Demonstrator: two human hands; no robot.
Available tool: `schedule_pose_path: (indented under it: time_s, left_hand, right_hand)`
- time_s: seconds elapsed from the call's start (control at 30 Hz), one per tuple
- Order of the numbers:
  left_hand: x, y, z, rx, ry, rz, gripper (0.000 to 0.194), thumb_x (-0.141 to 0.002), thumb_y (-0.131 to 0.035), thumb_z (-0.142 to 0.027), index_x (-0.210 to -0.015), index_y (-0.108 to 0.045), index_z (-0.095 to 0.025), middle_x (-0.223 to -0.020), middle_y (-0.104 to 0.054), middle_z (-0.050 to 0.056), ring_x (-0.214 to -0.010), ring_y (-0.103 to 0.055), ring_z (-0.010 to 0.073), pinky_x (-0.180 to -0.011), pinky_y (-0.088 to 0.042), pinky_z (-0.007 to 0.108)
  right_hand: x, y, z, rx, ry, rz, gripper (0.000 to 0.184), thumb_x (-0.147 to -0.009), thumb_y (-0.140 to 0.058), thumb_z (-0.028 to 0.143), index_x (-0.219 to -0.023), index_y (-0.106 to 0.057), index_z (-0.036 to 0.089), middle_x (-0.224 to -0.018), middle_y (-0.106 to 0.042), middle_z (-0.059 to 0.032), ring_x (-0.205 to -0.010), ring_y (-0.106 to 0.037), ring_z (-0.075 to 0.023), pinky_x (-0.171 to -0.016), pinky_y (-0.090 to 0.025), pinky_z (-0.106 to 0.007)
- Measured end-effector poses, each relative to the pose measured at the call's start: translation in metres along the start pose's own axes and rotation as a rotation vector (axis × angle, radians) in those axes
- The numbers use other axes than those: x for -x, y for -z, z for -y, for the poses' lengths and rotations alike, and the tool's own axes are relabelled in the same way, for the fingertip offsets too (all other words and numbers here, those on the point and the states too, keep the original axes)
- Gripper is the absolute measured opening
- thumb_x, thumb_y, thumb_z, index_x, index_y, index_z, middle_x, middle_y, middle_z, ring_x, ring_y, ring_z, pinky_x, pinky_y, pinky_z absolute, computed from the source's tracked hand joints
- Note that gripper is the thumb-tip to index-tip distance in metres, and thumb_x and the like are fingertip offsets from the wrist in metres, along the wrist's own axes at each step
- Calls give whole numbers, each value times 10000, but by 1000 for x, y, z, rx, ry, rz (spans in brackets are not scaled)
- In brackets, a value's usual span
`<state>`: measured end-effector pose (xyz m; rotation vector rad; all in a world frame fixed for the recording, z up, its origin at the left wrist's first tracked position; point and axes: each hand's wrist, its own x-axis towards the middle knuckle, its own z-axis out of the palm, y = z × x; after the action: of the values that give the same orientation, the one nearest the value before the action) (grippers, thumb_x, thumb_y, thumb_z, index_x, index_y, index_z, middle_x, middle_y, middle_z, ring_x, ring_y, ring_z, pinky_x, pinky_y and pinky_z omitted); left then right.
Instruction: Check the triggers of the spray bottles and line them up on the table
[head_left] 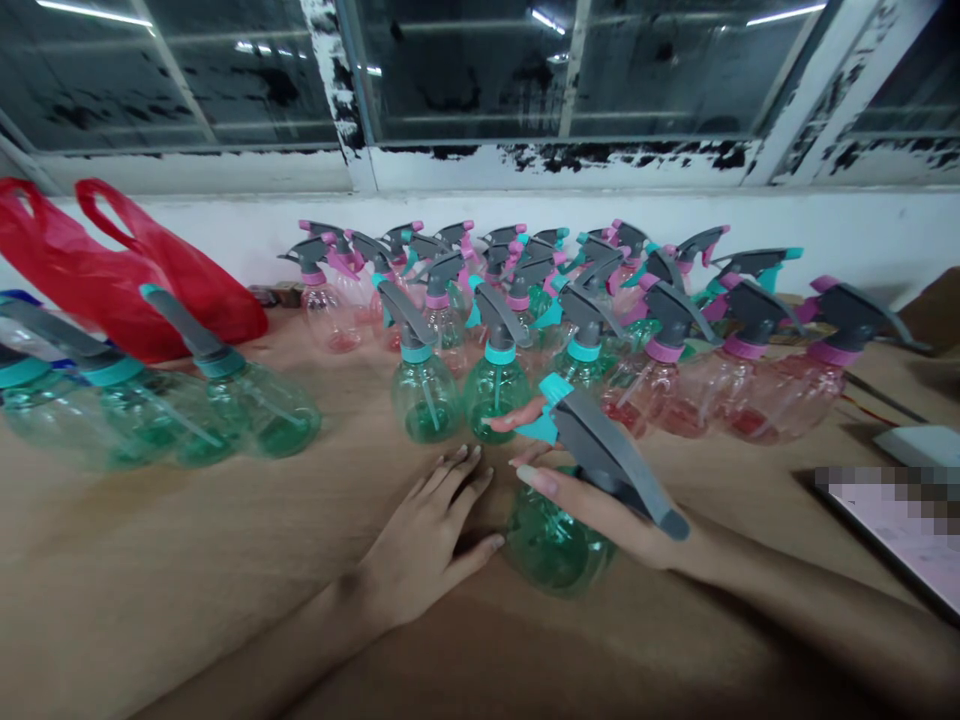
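Observation:
My right hand [592, 505] is wrapped round the neck of a green spray bottle [559, 550] with a grey and turquoise trigger head. The bottle is close to me; whether its base touches the table cannot be made out. Its index finger reaches out by the turquoise trigger. Flat on the table to the left lies my left hand [420, 535], fingers stretched forward and holding nothing. Just beyond its fingertips stand two green spray bottles [425, 400] with turquoise collars. Pink spray bottles [694, 395] with pink collars continue that row to the right.
Several more spray bottles [322, 310] crowd the back by the wall. At left, several green bottles [277, 410] stand before a red plastic bag [180, 290]. A flat device with a lit screen [900, 540] lies at the right, near a white object [922, 445]. Windows [465, 75] rise behind the table [225, 590].

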<state>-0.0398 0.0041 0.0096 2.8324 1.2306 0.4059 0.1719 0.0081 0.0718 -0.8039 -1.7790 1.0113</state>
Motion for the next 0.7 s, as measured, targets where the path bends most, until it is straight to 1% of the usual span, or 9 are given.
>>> schedule_pose_path:
  time_s: [0.1,0.27,0.4,0.53,0.63,0.7]
  left_hand:
    - [0,1,0,6,-3,-4,581,-913,-522,-438,-1386,-358,-143,-1411,-420,153,-1327,-338,299,-1054,-326,470]
    - [0,0,0,5,3,-5,575,-903,-543,-427,-1365,-385,-122,-1406,-424,158,-1337,-321,292,-1069,-307,459]
    - [0,-1,1,8,-2,-15,582,-912,-525,-432,-1382,-365,-128,-1414,-415,151,-1344,-306,294,-1066,-313,465]
    - [0,0,1,13,-11,-17,575,-920,-510,-432,-1394,-350,-150,-1410,-425,143,-1324,-343,297,-1059,-318,474]
    - [-1,0,1,0,-9,-3,579,-914,-520,-435,-1380,-368,-127,-1406,-427,156,-1320,-348,298,-1058,-321,472]
    - [0,0,0,-11,-7,12,583,-913,-523,-436,-1373,-374,-111,-1410,-418,163,-1328,-334,298,-1058,-322,470]
  right_hand:
    - [0,0,-1,-12,14,3,255,-805,-638,232,-1045,-561,278,-1086,-651,5,-776,-674,-147,-690,-548,-291]
    - [-1,1,0,-3,28,19,280,-809,-612,161,-1050,-542,285,-1066,-654,16,-736,-675,-130,-722,-550,-288]
    - [-1,1,2,0,-1,28,271,-815,-604,183,-1061,-537,276,-1080,-653,0,-753,-681,-144,-724,-558,-294]
    - [-1,1,0,12,7,25,260,-818,-601,188,-1057,-540,271,-1101,-652,-5,-748,-685,-143,-722,-566,-293]
    - [-1,1,-1,21,14,24,272,-813,-602,178,-1062,-544,270,-1094,-655,-5,-760,-687,-151,-745,-562,-307]
    - [-1,0,-2,17,13,17,268,-809,-604,186,-1058,-550,271,-1043,-665,2,-758,-686,-156,-723,-565,-307]
